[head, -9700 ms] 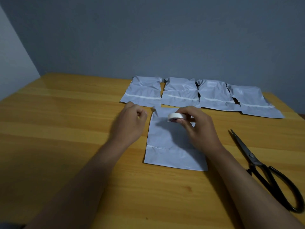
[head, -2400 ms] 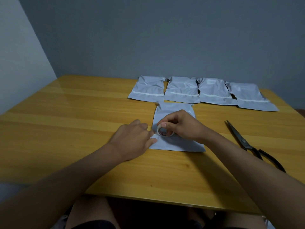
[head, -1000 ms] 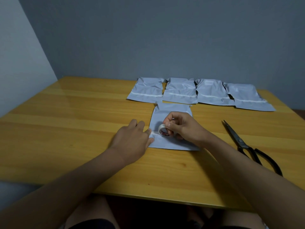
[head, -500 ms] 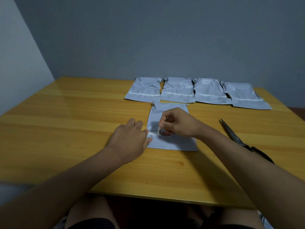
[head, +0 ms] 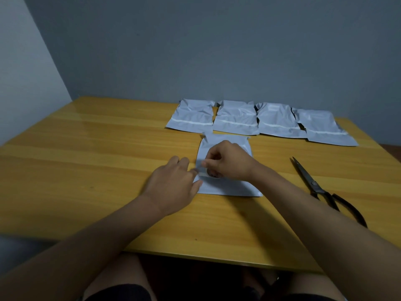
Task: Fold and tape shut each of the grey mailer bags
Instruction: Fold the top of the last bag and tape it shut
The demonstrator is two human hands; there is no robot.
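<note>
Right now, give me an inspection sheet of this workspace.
Surface: wooden table, glossy.
Job's things: one grey mailer bag flat in front of the person; four taped mailer bags in a row behind it; tape roll on the front bag.
Clutter: black scissors lying to the right, closed.
Hands: left hand rests at the front bag's left edge, fingers fairly straight; right hand grips the tape roll.
Cables: nothing seen.
Surroundings: grey wall behind the table; the person's knees show below its near edge.
</note>
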